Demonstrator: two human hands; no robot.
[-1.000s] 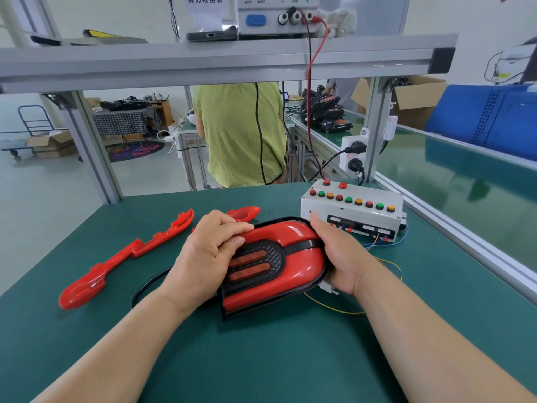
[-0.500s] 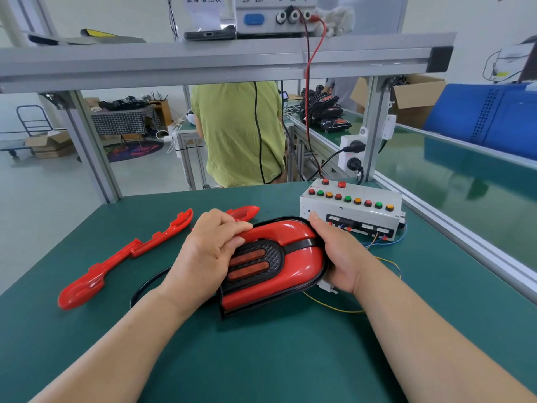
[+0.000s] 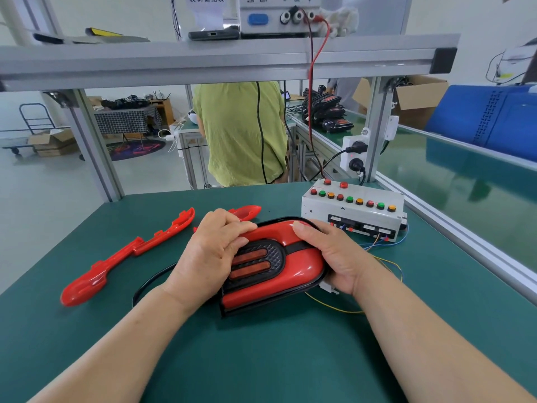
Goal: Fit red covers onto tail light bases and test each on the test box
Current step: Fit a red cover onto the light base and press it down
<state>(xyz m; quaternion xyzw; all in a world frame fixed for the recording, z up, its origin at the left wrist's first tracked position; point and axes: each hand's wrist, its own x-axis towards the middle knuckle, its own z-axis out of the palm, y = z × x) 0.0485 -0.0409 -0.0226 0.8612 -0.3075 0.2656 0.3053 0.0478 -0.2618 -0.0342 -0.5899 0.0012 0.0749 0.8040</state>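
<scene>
A person in a green shirt [image 3: 238, 132] stood beyond the far edge of the table [image 3: 261, 359]. A power supply [image 3: 279, 16] sat on the aluminium shelf [image 3: 203, 59] overhead. Blue crates [image 3: 488, 117] lay far right, beside a cardboard box [image 3: 418, 94].

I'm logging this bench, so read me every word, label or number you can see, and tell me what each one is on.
"装饰框组装": paper sign at the top edge, partly cut off.
"ON", "OFF", "GND": front panel of the power supply on the shelf, small print.
Test box: the white labels by its connectors are too small to read.
Nothing else is readable.
</scene>
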